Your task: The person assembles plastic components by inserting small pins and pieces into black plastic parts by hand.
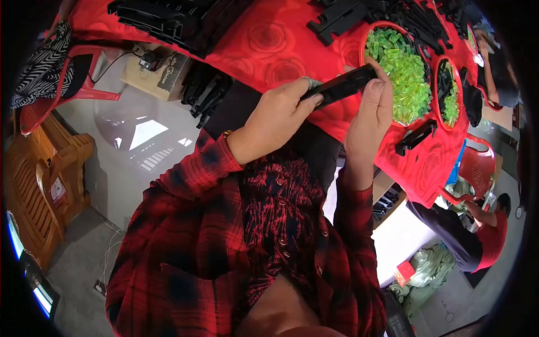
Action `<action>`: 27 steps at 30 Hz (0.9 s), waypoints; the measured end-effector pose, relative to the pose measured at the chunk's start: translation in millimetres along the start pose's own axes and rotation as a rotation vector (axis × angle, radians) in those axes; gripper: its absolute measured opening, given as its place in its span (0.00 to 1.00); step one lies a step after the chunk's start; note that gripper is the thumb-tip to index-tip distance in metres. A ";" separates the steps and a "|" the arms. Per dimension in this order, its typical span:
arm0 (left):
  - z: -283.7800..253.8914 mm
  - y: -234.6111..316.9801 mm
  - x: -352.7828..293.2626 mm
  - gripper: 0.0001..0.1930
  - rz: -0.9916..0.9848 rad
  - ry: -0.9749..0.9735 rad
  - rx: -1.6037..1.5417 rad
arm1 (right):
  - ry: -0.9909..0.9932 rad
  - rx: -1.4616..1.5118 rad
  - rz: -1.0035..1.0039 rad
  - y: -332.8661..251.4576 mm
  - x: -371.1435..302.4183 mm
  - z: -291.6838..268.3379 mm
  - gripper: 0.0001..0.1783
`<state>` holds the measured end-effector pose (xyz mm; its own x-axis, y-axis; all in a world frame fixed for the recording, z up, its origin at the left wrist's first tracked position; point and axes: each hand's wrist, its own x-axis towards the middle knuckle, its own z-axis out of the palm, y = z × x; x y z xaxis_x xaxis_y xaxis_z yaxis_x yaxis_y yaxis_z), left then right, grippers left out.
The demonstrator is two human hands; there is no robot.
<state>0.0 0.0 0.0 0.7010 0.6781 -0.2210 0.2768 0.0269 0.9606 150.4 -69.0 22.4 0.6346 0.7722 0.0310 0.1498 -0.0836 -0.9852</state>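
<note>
Between my two hands I hold a long black plastic part (343,89), tilted up toward the right over the red table edge. My left hand (279,115) grips its near left end, thumb on top; a bit of something greyish shows by the fingertips, too small to name. At the other end, my right hand (371,115) pinches the part between thumb and fingers. Just right of that hand, a round basket (364,42) with an orange-red rim is heaped with small clear green pieces (412,84). Another black part (415,137) lies on the cloth below the basket.
A rose-patterned red cloth (269,36) covers the table. Black parts (168,19) are piled at its far left, more (339,22) at the far side. A second basket (449,92) stands at right. Red chairs (84,84) and a cardboard box (149,76) are left; other people (477,236) sit right.
</note>
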 end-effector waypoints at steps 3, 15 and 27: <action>1.1 -0.3 -0.6 0.11 0.021 0.039 -0.061 | 0.019 -0.061 -0.085 -1.3 -0.2 3.3 0.21; 6.8 -11.6 0.4 0.10 0.045 0.184 -0.163 | 0.124 -0.136 -0.174 0.0 -5.8 22.5 0.23; 7.5 -22.0 16.2 0.08 0.070 0.162 -0.103 | 0.142 -0.299 -0.057 7.7 -4.9 16.5 0.18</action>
<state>10.2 4.9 -26.0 0.5991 0.7899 -0.1312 0.1568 0.0450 0.9866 136.0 -63.1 11.9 0.7153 0.6869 0.1287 0.3904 -0.2399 -0.8889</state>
